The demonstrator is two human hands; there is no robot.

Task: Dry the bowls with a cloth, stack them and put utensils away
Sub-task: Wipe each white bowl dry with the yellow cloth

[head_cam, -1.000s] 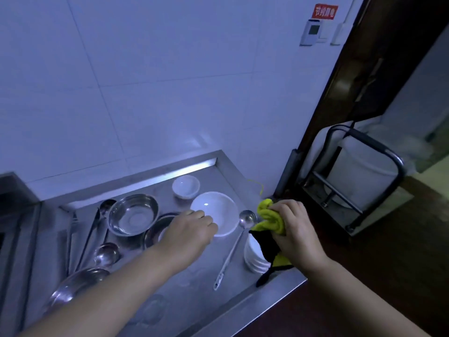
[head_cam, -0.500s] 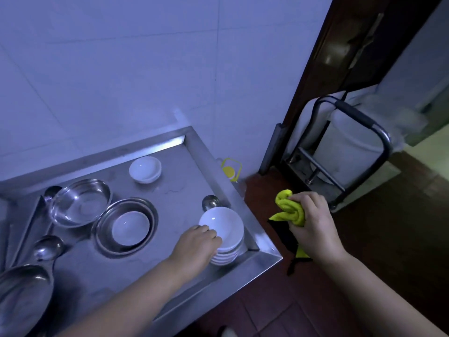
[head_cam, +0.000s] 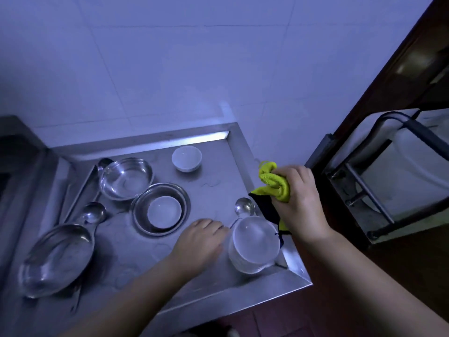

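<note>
The fingers (head_cam: 213,224) of my left hand (head_cam: 198,242) are loosely bent and hold nothing, resting just beside the stack of white bowls (head_cam: 254,246) at the right corner of the steel counter (head_cam: 218,283). From the left I still see a big steel pan (head_cam: 56,260), ladles (head_cam: 93,214), a steel bowl (head_cam: 126,177), a white bowl in a steel dish (head_cam: 164,211) and a small white bowl (head_cam: 186,158), so I judge the work is about half done. My right hand (head_cam: 302,203) holds the yellow cloth (head_cam: 274,181) bunched above the counter's right edge
</note>
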